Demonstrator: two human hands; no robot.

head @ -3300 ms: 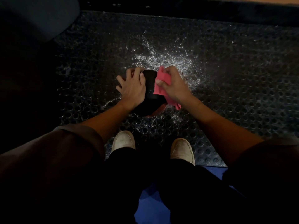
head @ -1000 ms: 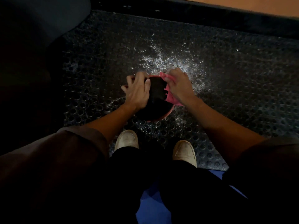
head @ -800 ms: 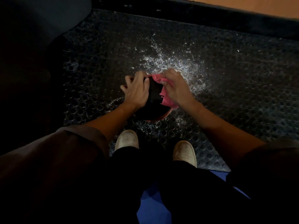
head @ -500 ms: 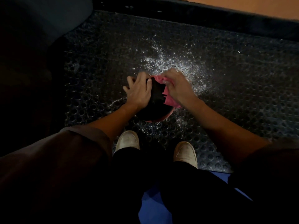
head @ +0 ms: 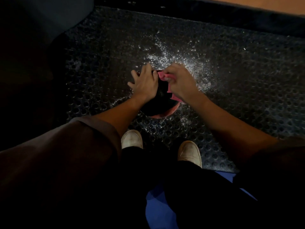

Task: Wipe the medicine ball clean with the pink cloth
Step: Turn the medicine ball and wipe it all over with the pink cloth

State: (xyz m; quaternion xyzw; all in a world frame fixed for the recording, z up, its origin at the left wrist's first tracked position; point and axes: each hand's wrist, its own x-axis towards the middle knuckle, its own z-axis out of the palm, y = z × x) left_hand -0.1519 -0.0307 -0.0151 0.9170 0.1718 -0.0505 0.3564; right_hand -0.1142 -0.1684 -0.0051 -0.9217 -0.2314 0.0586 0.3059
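A dark medicine ball [head: 160, 101] with a reddish lower rim sits on the black perforated rubber mat [head: 231, 83] in front of my feet. My left hand [head: 145, 83] lies flat on the ball's left top, fingers spread over it. My right hand [head: 181, 81] presses the pink cloth [head: 163, 75] against the ball's upper right side; a second pink edge shows under my wrist. Most of the cloth and the ball's far side are hidden by my hands.
Wet, glittering droplets [head: 166, 57] speckle the mat beyond the ball. My two white shoes [head: 132, 138] [head: 189, 152] stand just behind it. A raised dark ledge [head: 214, 15] runs along the far side, and blue floor [head: 160, 209] shows under my legs.
My right hand has slid the pink cloth up and left over the ball's top, toward my left hand. The left hand has kept its hold on the ball.
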